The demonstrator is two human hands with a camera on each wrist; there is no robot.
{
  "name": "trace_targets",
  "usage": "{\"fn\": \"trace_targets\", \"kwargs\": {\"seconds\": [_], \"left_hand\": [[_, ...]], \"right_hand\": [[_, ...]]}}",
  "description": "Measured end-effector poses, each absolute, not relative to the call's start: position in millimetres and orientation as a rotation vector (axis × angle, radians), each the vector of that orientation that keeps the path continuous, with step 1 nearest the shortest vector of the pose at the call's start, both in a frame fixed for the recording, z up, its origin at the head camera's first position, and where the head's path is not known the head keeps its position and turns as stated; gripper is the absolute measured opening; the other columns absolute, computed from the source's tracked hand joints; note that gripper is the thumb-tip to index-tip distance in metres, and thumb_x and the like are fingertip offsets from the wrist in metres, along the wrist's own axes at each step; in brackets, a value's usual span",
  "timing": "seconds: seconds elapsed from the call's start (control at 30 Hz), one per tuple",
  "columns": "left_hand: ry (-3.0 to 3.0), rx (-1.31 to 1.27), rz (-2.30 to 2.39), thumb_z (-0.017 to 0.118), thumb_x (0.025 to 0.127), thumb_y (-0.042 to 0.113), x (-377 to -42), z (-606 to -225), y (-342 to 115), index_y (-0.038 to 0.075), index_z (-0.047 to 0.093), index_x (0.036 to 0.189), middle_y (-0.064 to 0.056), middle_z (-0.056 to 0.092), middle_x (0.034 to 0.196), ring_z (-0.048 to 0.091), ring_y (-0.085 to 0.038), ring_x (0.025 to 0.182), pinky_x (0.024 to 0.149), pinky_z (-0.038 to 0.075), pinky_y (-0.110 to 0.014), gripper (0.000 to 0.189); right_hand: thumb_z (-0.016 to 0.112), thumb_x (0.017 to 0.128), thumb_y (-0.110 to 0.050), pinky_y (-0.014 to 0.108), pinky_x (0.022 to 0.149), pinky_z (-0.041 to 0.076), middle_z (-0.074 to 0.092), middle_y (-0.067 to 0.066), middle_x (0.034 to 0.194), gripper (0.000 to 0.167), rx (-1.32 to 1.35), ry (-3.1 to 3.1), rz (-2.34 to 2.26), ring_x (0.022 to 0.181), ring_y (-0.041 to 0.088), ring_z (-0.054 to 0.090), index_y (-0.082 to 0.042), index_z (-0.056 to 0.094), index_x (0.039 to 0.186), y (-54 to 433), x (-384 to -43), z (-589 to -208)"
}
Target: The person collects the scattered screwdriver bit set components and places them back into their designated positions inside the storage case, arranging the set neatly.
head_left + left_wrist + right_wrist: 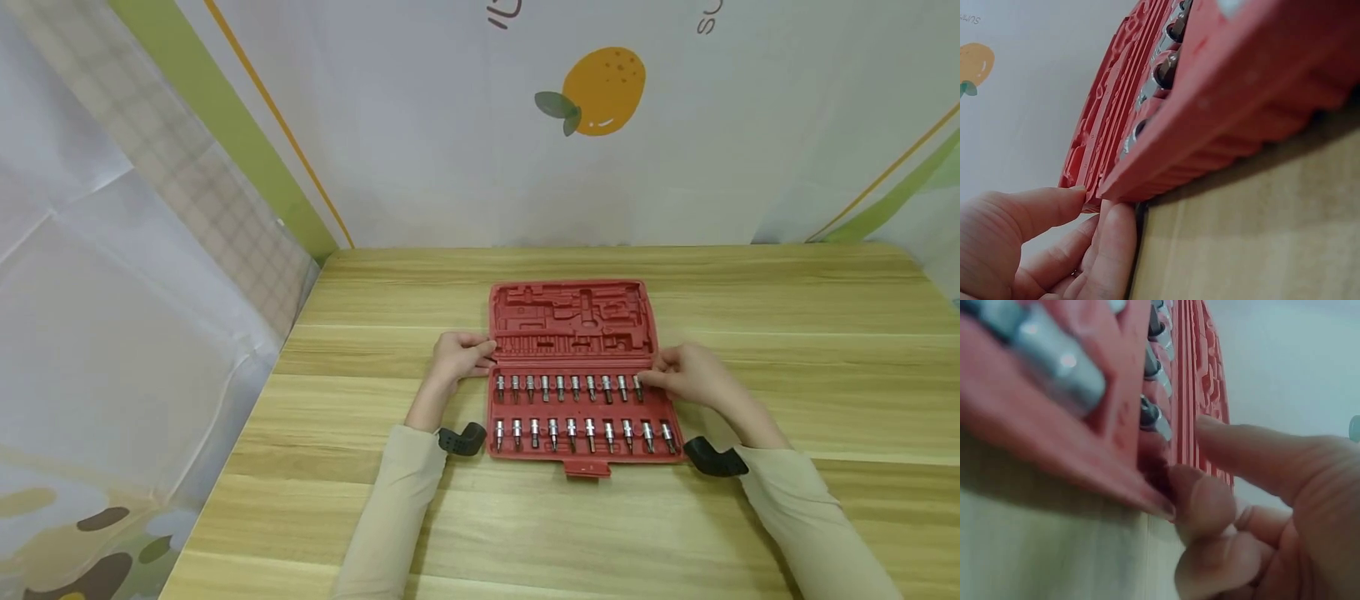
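A red bit-socket case lies unfolded on the table, its lid toward the wall. Two rows of silver bit sockets sit in the near half; the lid has moulded hollows. At the left edge beside the hinge, my left hand pinches the case, thumb on top and fingers below, as the left wrist view shows. My right hand grips the opposite edge near the hinge. Its thumb reaches over the case by the end socket, while curled fingers meet the rim.
Below the case is a wood-grain table. A latch tab sticks out from the case's front. Black wrist mounts sit close to both front corners. Behind the table hangs a white printed cloth.
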State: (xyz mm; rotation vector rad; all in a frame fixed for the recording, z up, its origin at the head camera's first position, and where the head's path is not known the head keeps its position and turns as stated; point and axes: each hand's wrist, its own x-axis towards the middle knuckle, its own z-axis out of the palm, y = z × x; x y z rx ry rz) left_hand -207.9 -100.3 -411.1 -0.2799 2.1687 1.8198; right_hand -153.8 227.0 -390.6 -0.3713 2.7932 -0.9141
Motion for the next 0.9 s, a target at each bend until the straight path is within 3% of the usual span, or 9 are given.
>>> {"fn": "trace_targets", "kwargs": {"seconds": [0.13, 0.5, 0.73, 0.9], "left_hand": [[2.169, -0.283, 1.817, 0.061, 0.092, 0.007, -207, -411, -101, -0.009, 0.062, 0.113, -0.023, 0.066, 0.104, 0.064, -0.012, 0.062, 0.066, 0.06, -0.027, 0.027], [2.168, -0.285, 1.824, 0.062, 0.091, 0.007, -208, -413, -101, -0.008, 0.063, 0.112, -0.021, 0.066, 0.103, 0.065, -0.014, 0.063, 0.066, 0.06, -0.027, 0.026], [2.175, -0.246, 1.84, 0.062, 0.091, 0.007, -206, -410, -102, -0.009, 0.065, 0.107, -0.017, 0.068, 0.094, 0.068, -0.02, 0.067, 0.066, 0.06, -0.028, 0.023], [2.171, -0.266, 1.825, 0.062, 0.091, 0.008, -207, -412, -101, -0.008, 0.064, 0.11, -0.021, 0.067, 0.102, 0.066, -0.016, 0.065, 0.068, 0.06, -0.029, 0.025]], "right_hand": [[0.067, 0.087, -0.019, 0.02, 0.042, 0.03, 0.045, -0.005, 0.052, 0.03, -0.353, 2.831, -0.969, 0.044, 0.007, 0.031, -0.008, 0.056, 0.062, 232, -145, -391], [0.061, 0.092, -0.015, 0.02, 0.036, 0.033, 0.054, 0.001, 0.052, 0.021, -0.305, 2.846, -1.067, 0.043, 0.008, 0.045, -0.002, 0.064, 0.076, 257, -120, -388], [0.059, 0.094, -0.017, 0.021, 0.035, 0.031, 0.052, 0.0, 0.053, 0.022, -0.234, 2.905, -1.002, 0.04, 0.004, 0.036, -0.002, 0.063, 0.078, 276, -107, -386], [0.061, 0.092, -0.013, 0.02, 0.035, 0.029, 0.051, -0.002, 0.05, 0.021, -0.287, 2.969, -1.016, 0.04, 0.002, 0.035, -0.005, 0.06, 0.073, 286, -98, -389]]}}
